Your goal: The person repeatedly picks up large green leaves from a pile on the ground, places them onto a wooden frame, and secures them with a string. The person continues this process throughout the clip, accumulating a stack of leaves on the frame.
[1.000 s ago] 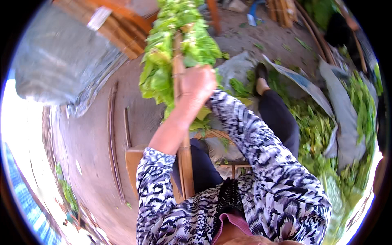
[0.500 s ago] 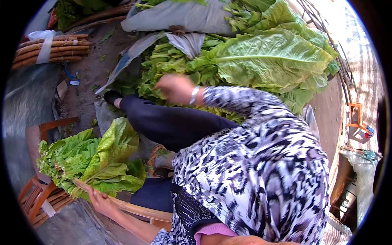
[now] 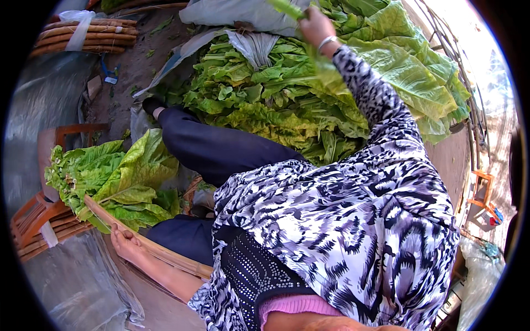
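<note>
My left hand is closed round a long pale wooden stick that slants across my lap. Beside the stick's far end hangs a bunch of big green leaves, which look like tobacco. My right hand, with a silvery bangle at the wrist, is stretched out over a large heap of similar leaves. Its fingers grip a tobacco leaf by the pale green stem; the blade below is smeared by motion. Broad flat leaves lie on the heap's right side.
Grey cloth partly covers the heap's far side. At the far left lies a tied bundle of sticks. A brown wooden chair and more sticks are at the left. A small orange stool stands at the right.
My right hand has moved up and to the right across the heap, and a leaf now shows in it. My left hand still holds the stick, slightly lower left in view.
</note>
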Demonstrator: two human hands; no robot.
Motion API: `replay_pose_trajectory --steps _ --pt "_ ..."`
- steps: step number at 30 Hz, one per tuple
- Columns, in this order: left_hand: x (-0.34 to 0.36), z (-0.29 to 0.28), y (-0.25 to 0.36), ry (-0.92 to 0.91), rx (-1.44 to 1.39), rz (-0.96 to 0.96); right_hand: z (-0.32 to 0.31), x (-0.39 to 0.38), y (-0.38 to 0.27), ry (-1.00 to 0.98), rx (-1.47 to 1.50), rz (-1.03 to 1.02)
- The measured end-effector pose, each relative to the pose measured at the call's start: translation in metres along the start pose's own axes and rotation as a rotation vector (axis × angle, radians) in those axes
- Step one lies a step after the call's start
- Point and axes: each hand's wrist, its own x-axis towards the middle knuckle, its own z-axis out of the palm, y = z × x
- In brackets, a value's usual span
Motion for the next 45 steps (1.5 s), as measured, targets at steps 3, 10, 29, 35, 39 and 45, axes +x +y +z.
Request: replay_pose_trajectory --steps 3,10,29,35,39,45 --pt "0.006 0.0 0.002 -0.032 -0.042 -0.035 -0.03 0.01 -0.017 0.046 -0.1 -0.013" --pt "0.004 0.016 -0.009 0.002 0.017 -0.05 0.012 -0.086 -0.026 -0.811 -0.637 -0.365" --pt "-0.022 0.021 0.0 -0.058 -0.047 -0.099 -0.012 -0.041 -0.019 -0.514 -0.454 -0.215" --pt "-0.022 0.03 -0.011 -0.111 -0.089 -0.09 0.033 -0.109 -0.001 -0.815 -0.783 -0.225" --pt "-0.031 0.029 -0.011 -0.136 -0.065 -0.12 0.017 -0.111 0.028 -0.67 -0.807 -0.297" --pt "-0.033 0.029 -0.01 -0.121 -0.056 -0.108 0.007 -0.111 0.019 -0.673 -0.613 -0.311"
